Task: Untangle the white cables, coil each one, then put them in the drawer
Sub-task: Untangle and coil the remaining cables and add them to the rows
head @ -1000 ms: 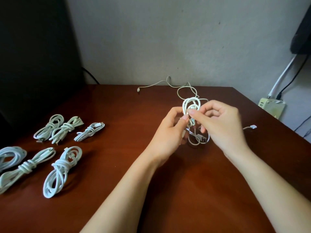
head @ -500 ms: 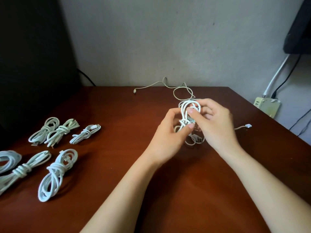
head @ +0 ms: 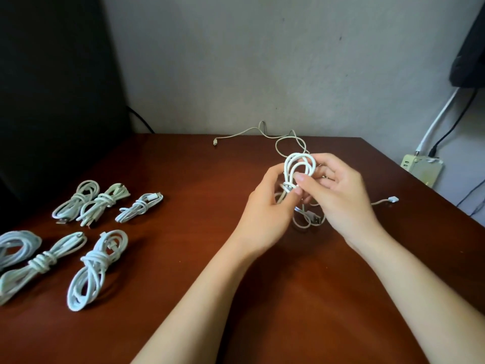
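Spanning the frame, the red-brown table (head: 168, 164) meets a grey wall (head: 262, 61), with a dark panel (head: 52, 88) at your left. Your forearms (head: 210, 298) reach in from below to the table's middle right, where both hands meet above the top. Your left hand (head: 265, 214) curls fingers and thumb round the waist of a white cable (head: 299, 164); your right hand (head: 338, 195) pinches the same cable, fingertips clamped just above the wraps. Its loops stand upright between your hands, and its lower loops and a USB plug (head: 316, 219) hang low over the wood. Six coiled cables (head: 91, 264) lie in two rows at the left, well apart from your hands. A power strip (head: 421, 168) sits off the table's right side. A thin loose cable (head: 244, 132) trails along the far edge behind the held one. A small connector (head: 393, 199) lies on the wood right of your right hand.
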A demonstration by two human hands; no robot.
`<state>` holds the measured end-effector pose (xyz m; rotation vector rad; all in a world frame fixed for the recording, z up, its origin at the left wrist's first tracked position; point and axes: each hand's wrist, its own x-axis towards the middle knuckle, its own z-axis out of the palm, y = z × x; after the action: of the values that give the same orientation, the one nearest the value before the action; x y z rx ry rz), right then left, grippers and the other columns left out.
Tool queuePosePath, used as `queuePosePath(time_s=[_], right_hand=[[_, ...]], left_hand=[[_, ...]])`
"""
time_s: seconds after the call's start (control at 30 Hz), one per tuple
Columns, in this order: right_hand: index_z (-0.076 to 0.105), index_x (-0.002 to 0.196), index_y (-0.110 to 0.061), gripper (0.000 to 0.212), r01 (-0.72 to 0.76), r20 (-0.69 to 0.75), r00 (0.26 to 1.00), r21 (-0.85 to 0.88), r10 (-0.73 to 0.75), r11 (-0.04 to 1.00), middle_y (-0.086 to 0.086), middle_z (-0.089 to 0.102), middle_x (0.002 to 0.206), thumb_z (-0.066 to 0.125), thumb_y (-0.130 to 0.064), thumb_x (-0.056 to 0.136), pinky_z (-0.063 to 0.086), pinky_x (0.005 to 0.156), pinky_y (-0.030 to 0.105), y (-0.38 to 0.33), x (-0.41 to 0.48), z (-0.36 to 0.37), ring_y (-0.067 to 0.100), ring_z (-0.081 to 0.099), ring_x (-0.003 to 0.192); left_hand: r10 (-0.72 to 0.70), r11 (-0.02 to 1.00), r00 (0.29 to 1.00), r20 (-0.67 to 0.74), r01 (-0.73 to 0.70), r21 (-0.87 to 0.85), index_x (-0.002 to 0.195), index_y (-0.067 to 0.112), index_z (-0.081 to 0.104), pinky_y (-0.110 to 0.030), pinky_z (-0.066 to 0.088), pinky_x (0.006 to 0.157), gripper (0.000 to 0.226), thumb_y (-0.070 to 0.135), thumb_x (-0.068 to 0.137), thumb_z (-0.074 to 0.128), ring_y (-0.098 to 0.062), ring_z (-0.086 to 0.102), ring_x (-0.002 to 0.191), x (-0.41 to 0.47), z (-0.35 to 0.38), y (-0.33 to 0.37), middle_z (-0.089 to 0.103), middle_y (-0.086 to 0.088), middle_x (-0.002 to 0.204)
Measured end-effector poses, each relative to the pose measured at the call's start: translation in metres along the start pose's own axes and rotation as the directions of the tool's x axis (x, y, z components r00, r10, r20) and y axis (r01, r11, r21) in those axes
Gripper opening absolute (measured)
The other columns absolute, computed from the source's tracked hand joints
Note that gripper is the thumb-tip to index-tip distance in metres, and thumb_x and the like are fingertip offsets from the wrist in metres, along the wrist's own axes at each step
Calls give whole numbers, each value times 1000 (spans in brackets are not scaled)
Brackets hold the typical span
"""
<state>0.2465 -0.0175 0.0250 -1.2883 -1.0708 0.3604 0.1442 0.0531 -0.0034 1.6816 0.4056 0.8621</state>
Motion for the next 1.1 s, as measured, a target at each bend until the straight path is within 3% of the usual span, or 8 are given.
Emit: queuePosePath(time_s=[0.1,0.2,0.33,0.47,0.67,0.87,0.97,1.1], right_hand=[[60,89,-18,22,16,-37,999,-22,-17,1000,7,62,74,66,3,84,47,50,18,3,1,-2,6,60,52],[59,88,-19,20,27,-38,999,-61,-29,998,8,59,71,68,-2,84,47,46,21,6,2,-3,8,57,50],[63,91,-28,20,79,-69,993,-162,-92,984,2,66,76,68,-10,85,52,56,34,10,4,-6,13,63,58],[62,91,-31,24,96,-90,990,-162,-112,982,0,66,79,63,-7,88,48,54,24,11,6,-6,10,62,58],[53,119,-34,33,35,15,999,-216,-32,976,-4,62,77,55,-13,94,50,58,20,17,6,-7,3,56,56],[60,104,-27,22,37,10,999,-213,-36,976,11,66,79,57,-8,92,50,56,21,13,7,-9,10,59,54],[60,107,-27,26,31,70,997,-187,-19,982,6,68,86,55,-6,93,50,57,20,12,5,-7,10,63,61],[54,123,-32,38,4,163,986,-165,23,986,-3,67,103,55,-8,94,52,65,19,14,3,-5,8,68,81]], left_hand=[[1,1000,999,38,-1,0,132,31,46,-25,48,72,50,13,89,65,-3,58,76,-1,0,3,63,7,101],[30,999,999,28,-31,39,137,35,40,-38,56,81,64,13,85,70,-11,62,83,-1,-2,0,63,1,105],[102,987,995,6,-102,126,131,32,47,-30,58,72,51,15,88,68,-10,67,71,-2,-2,2,67,6,95],[-4,996,1000,-19,5,87,118,16,61,-22,53,60,27,20,92,63,-11,66,60,0,-6,6,68,3,77],[-103,994,991,91,99,49,109,9,68,-18,50,56,19,8,91,63,-15,65,61,1,-13,5,70,-10,81],[-154,988,979,132,148,52,109,4,63,-21,49,50,17,7,94,58,-18,60,53,0,-14,11,66,-6,74],[-191,977,977,96,180,117,116,14,55,-30,54,58,27,15,91,64,-20,64,56,-1,-13,12,69,-1,80],[-66,935,997,39,48,351,119,29,46,-28,57,62,37,29,88,67,-17,67,54,-3,-13,8,68,4,87]])
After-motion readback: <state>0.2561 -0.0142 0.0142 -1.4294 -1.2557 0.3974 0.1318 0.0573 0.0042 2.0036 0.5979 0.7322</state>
